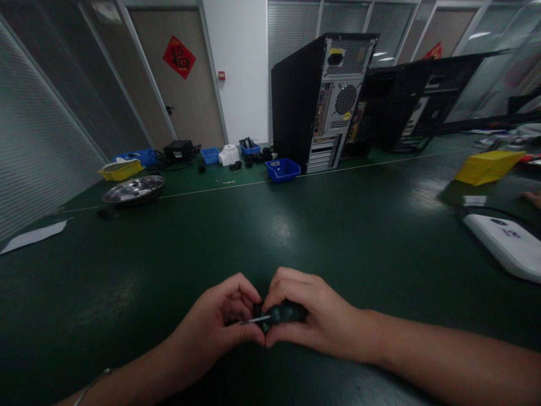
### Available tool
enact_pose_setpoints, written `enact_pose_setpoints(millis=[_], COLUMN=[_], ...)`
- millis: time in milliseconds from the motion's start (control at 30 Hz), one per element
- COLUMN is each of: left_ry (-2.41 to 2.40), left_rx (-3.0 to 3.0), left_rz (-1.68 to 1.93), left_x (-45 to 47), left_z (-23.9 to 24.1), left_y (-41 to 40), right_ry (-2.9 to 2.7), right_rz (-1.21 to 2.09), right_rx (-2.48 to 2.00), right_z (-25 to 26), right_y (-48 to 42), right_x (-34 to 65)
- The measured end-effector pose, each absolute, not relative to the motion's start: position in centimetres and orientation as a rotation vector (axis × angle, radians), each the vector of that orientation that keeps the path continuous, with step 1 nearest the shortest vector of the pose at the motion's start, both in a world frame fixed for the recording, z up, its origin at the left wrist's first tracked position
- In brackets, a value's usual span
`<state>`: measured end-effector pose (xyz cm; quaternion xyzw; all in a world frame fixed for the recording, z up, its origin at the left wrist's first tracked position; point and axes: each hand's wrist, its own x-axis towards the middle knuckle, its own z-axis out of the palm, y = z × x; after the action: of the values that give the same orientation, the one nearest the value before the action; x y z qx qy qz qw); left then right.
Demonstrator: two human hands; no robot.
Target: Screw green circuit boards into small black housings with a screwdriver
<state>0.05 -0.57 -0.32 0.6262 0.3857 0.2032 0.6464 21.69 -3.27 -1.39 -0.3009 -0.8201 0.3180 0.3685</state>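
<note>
My right hand (pixel 313 313) is wrapped round the dark handle of a screwdriver (pixel 287 313). Its thin metal shaft points left, across to the fingers of my left hand (pixel 230 316). My left fingers are curled in a pinch on a small dark part (pixel 257 310), mostly hidden between the two hands; its kind I cannot make out. The fingertips of both hands meet around this part, low over the green table (pixel 203 237).
At the back stand a black computer tower (pixel 298 101), a blue bin (pixel 283 170) and a white plastic piece (pixel 229 154). A metal dish (pixel 134 190) lies back left. To the right are a yellow bin (pixel 486 167), a white device (pixel 507 242) and another person's hand (pixel 533 198).
</note>
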Motion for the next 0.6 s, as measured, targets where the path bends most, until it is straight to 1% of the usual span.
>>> enact_pose_setpoints(millis=[167,400,533,600], left_ry=[0.839,0.810,0.791,0.837], left_rx=[1.364,1.465,1.464,1.426], left_rz=[0.490,0.445,0.481,0.575], left_x=[0.3,0.2,0.0,-0.5], left_z=[0.0,-0.2,0.4,1.0], left_y=[-0.6,-0.8,-0.8,-0.1], right_ry=[-2.129,-2.294,-2.280,-2.238], right_rz=[0.765,0.532,0.541,0.569], right_rx=[-0.770,-0.723,-0.756,-0.806], right_z=[-1.5,-1.1,-1.1,-1.0], right_y=[-3.2,-3.5,-3.2,-3.2], right_x=[21.6,21.5,21.8,22.1])
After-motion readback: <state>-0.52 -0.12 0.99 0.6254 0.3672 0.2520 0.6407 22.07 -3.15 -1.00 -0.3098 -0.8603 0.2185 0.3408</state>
